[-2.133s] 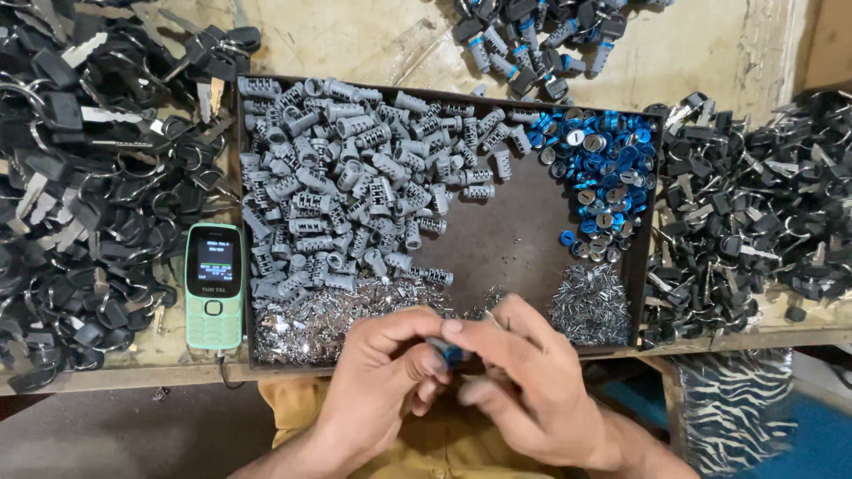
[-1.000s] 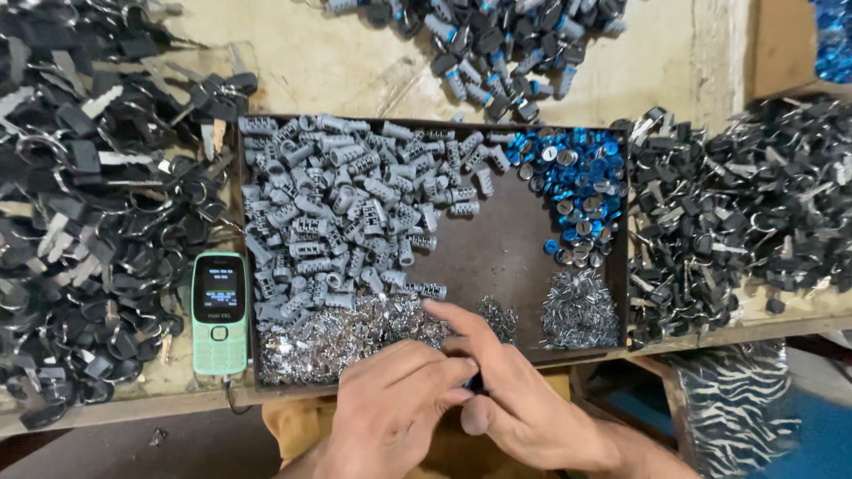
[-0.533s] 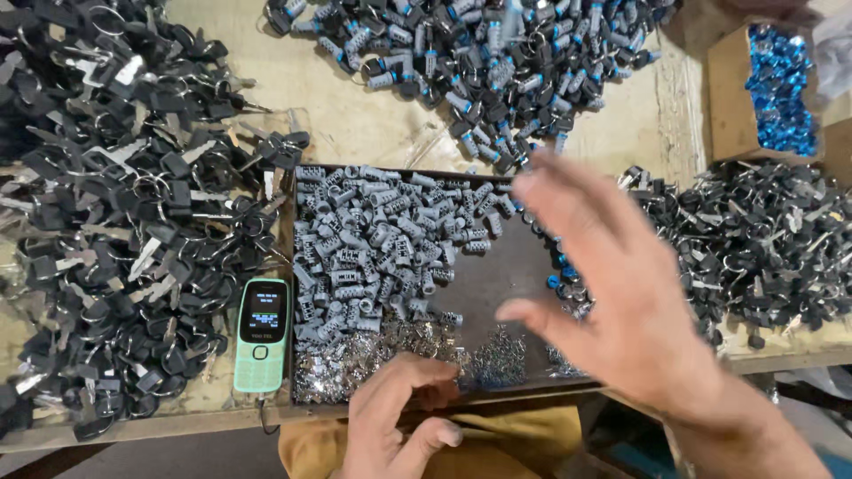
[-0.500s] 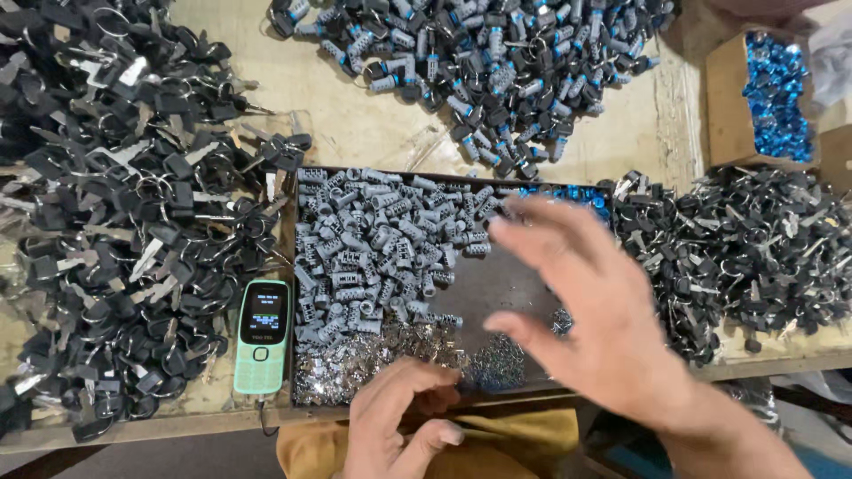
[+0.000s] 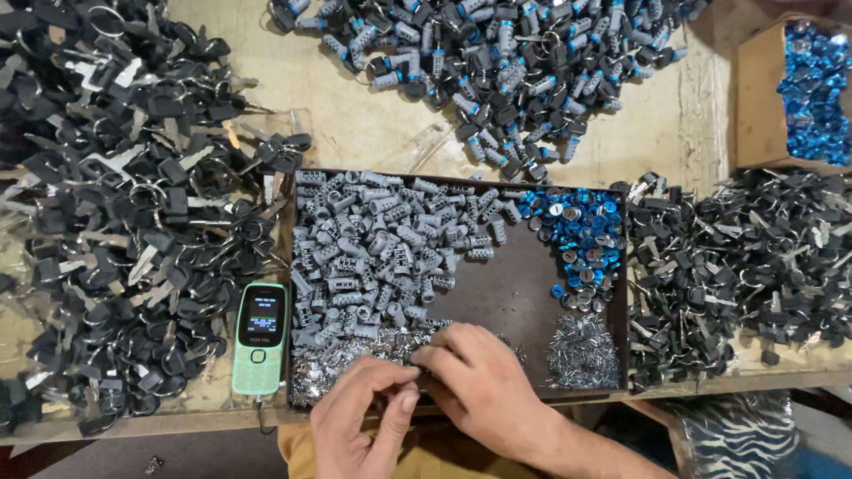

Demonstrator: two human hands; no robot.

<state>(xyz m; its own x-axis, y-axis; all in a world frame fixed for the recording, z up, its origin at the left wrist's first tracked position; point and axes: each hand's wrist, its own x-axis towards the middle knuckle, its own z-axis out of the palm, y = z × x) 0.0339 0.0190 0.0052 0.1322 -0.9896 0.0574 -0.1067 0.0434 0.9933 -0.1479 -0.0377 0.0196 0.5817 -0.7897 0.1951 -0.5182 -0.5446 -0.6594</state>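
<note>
Both hands meet at the near edge of a dark shallow tray point(image 5: 524, 293). My left hand point(image 5: 364, 417) has its fingers pinched together, thumb against fingertips, over a heap of small silver metal bits point(image 5: 355, 355). My right hand point(image 5: 484, 386) lies palm down beside it, fingertips touching the same heap and the left hand's fingers. Whether either hand holds a small part is hidden by the fingers. Grey lock cylinders point(image 5: 382, 248) fill the tray's left half. Blue round caps point(image 5: 581, 235) sit in its far right corner, and a second silver pile point(image 5: 581, 350) lies at its near right.
A green push-button phone point(image 5: 261, 337) lies left of the tray. Black-headed keys are heaped at left point(image 5: 115, 213) and right point(image 5: 754, 266). Assembled cylinders with keys point(image 5: 497, 62) are piled at the back. A cardboard box of blue caps point(image 5: 812, 89) stands far right.
My right hand, which had reached up and out over the tray's right side, has come back down to the silver heap beside the left hand. The view has tilted further up the table.
</note>
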